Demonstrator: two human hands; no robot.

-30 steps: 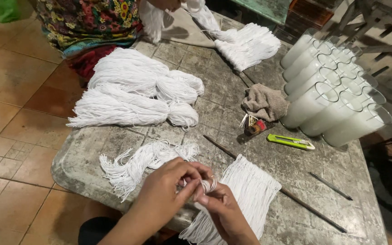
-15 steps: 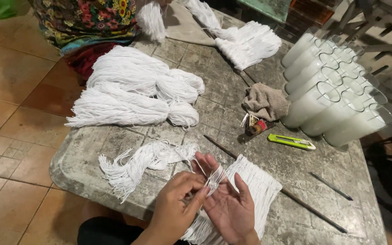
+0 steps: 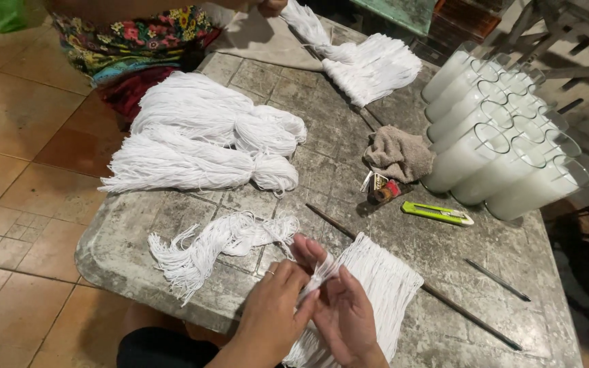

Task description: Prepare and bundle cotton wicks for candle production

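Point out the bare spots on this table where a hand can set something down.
Bare table lies in the near right corner, beyond the long thin rod. A smaller patch lies between the big white string bundles and the cloth. It is crowded around the candle glasses and both hands.

White string (image 3: 322, 271) runs between your fingers (image 3: 306, 250), and more white strands (image 3: 376, 279) lie just right of them. Beyond your fingertips the table (image 3: 444, 252) shows mottled grey. Farther out you have white skeins (image 3: 199, 143), a beige rag (image 3: 398, 154), a lime-green cutter (image 3: 436, 213), milky-white glasses (image 3: 499, 150), and flowered multicolour cloth (image 3: 138, 37).
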